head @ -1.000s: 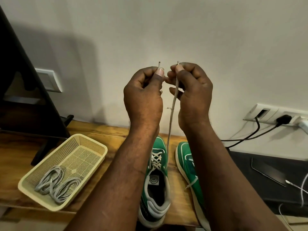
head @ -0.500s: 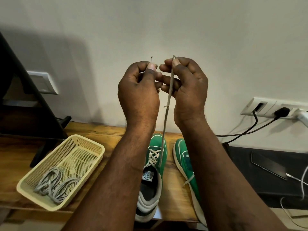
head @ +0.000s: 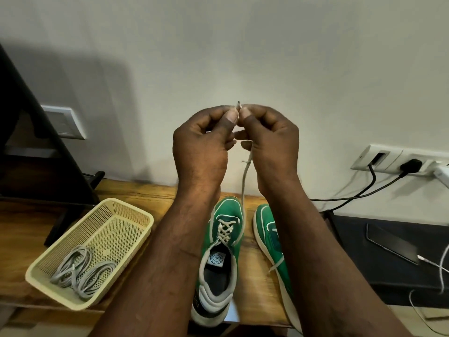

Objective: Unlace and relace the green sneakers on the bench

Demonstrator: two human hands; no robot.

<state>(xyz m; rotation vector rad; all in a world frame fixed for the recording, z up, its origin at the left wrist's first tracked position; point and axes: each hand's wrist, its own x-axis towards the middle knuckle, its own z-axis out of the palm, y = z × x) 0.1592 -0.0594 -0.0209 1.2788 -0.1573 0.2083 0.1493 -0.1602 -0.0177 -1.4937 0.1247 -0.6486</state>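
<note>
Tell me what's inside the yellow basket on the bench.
Inside the yellow basket lie two loose coils of grey cord, probably laces, bunched toward its near end; the rest is bare mesh floor. The near wall hides the floor strip just behind it.

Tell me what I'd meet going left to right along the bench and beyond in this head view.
A yellow basket holding grey laces → laced green sneaker → second green sneaker → dark phone → white cable.
</note>
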